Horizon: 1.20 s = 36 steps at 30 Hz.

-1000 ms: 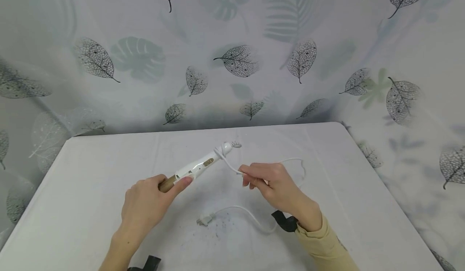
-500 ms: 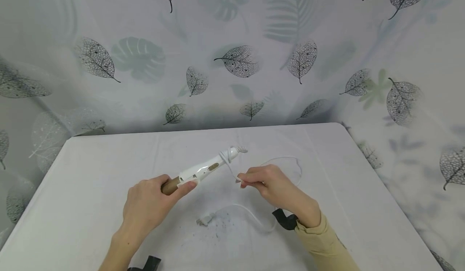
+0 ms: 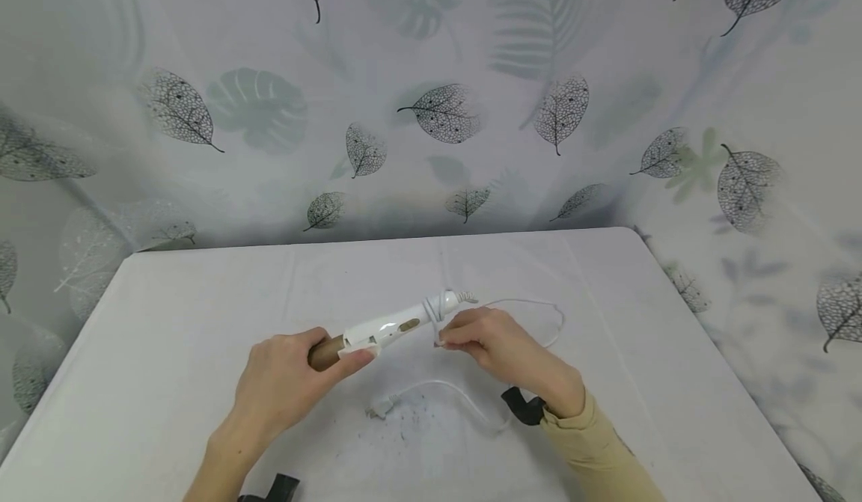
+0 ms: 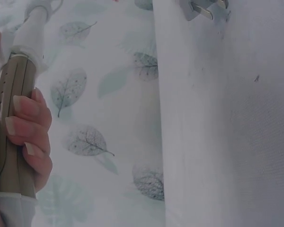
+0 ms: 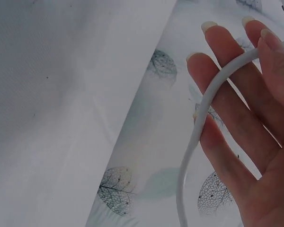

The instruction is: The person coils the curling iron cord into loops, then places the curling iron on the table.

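In the head view my left hand [image 3: 286, 378] grips a white and gold-brown hair curling iron [image 3: 384, 328] by its brown barrel, thumb along the white part. The left wrist view shows several fingers [image 4: 31, 127] curled round that barrel [image 4: 12, 104]. White cord is wound round the iron's far end, which tilts up to the right. Close beside that end, my right hand [image 3: 501, 345] pinches the cord. Up close, the cord [image 5: 206, 101] runs under the right thumb [image 5: 274, 61] and across the fingers.
A white table [image 3: 202, 292] lies below, its far edge against a leaf-print backdrop [image 3: 404, 150]. The cord's two-pin plug [image 3: 381, 407] rests on the table near dark specks. A loop of cord [image 3: 532, 301] lies behind the right hand. Black straps circle both wrists.
The curling iron has shifted right and slightly down with my left hand. My right hand has drawn the cord down and in close against the iron's end. The plug lies where it was.
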Motion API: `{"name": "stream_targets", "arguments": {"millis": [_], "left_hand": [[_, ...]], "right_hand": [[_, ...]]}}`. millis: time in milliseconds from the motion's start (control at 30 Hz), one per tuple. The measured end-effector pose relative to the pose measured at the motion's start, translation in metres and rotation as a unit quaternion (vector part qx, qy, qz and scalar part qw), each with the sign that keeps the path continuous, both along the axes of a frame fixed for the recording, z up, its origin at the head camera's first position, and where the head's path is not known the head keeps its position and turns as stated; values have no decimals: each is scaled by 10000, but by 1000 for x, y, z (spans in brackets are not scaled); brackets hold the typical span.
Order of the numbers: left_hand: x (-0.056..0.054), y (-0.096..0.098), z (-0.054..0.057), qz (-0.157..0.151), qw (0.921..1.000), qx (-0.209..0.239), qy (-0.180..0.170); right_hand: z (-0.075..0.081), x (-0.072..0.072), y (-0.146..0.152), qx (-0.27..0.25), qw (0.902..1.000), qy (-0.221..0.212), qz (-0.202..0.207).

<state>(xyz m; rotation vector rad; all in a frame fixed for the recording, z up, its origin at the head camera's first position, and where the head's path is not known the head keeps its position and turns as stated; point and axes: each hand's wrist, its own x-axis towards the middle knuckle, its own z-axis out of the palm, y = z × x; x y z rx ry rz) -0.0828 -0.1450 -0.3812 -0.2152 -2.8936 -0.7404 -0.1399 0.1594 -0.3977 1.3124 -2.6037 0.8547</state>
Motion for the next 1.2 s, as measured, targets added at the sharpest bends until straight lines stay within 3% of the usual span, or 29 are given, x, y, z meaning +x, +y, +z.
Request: {"name": "stream_targets", "arguments": {"millis": [200, 400, 600, 833, 900, 1067, 1200], "left_hand": [[0, -1, -1, -234, 9997, -7, -15], [2, -2, 0, -603, 9979, 253, 26], [3, -1, 1, -937, 9952, 287, -73], [3, -2, -1, -1410, 9894, 288, -197], [4, -2, -2, -1485, 9883, 266, -216], [4, -3, -2, -1533, 9877, 159, -254], [4, -1, -3, -1671, 9858, 19, -162]], "right_hand": [[-4, 0, -2, 103, 9966, 599, -550], [-7, -3, -5, -241, 9932, 548, -1001], [-10, -9, 0, -682, 9915, 847, -714], [-12, -14, -2, -1223, 9814, 1414, -438], [-12, -14, -3, -1239, 9803, 1464, -475], [-10, -11, -1, -1199, 9834, 1115, -784], [-10, -10, 1, -1195, 9799, 1161, -1097]]}}
